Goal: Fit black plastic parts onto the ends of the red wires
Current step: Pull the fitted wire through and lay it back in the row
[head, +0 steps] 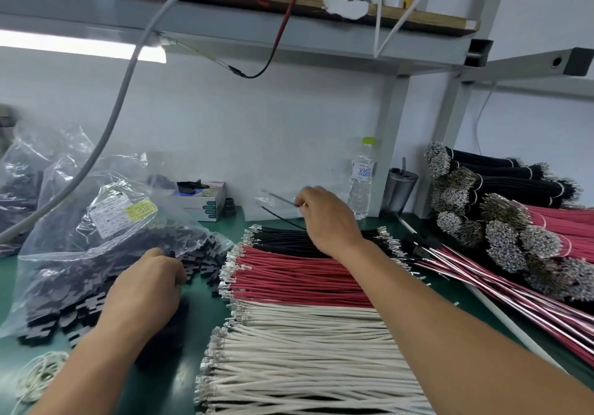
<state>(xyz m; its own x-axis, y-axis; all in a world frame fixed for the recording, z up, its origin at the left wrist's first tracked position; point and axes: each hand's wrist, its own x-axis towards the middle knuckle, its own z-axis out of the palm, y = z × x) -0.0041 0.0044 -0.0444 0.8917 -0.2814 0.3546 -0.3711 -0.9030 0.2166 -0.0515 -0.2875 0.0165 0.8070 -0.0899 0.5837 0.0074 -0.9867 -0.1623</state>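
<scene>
The right hand [324, 218], just above frame centre, is pinching a thin black wire [283, 200] by one end, lifting it clear of the flat rows. The left hand [151, 282], lower left, is curling its fingers into the spilled black plastic parts [205, 254] at the mouth of the clear bag [80, 221], probably picking one. The red wires [289, 273] are lying centre, terminals pointing left toward those parts for easy reach.

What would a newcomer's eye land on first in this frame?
Probably the flat bed of loose wires at centre, banded black, red and white, with metal terminals along its left edge. The right hand pinches a thin black wire above it, while the left hand digs into the black plastic parts spilling from a clear bag.
</scene>
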